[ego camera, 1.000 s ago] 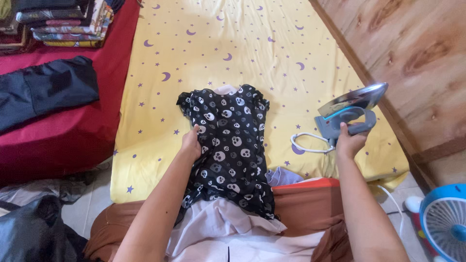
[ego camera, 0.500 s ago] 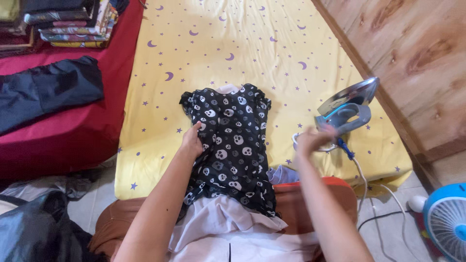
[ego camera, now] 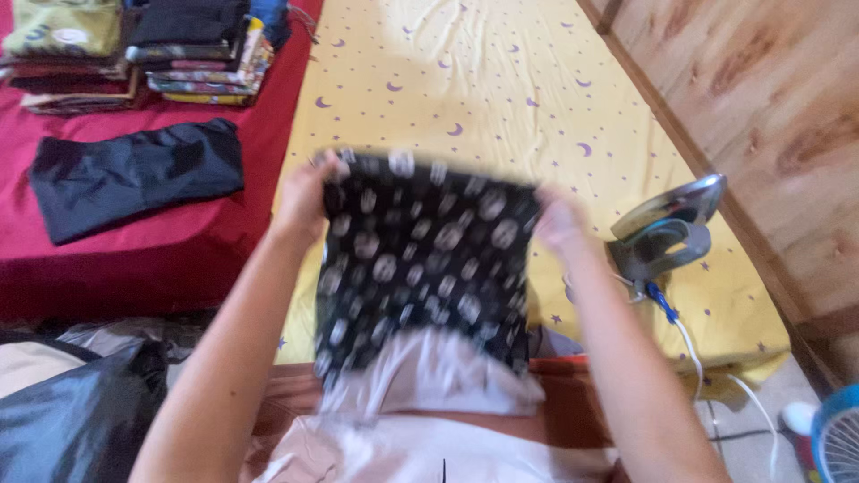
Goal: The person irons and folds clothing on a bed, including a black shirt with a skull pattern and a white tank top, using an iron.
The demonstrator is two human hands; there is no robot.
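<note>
Holding: my left hand (ego camera: 304, 192) and right hand (ego camera: 557, 219) each pinch a top corner of the black skull-print garment (ego camera: 425, 259), stretched flat between them; the picture is blurred.
Garment: it hangs above the near end of the yellow sheet (ego camera: 501, 98), its lower edge over pale cloth (ego camera: 438, 376) at my lap.
Room: the sheet beyond the garment lies bare.
Right of garment: the iron (ego camera: 667, 228) stands near the sheet's edge by the wooden wall (ego camera: 769, 107).
Left of garment: a dark folded piece (ego camera: 134, 174) and stacked clothes (ego camera: 197, 49) on red cloth (ego camera: 134, 250).
</note>
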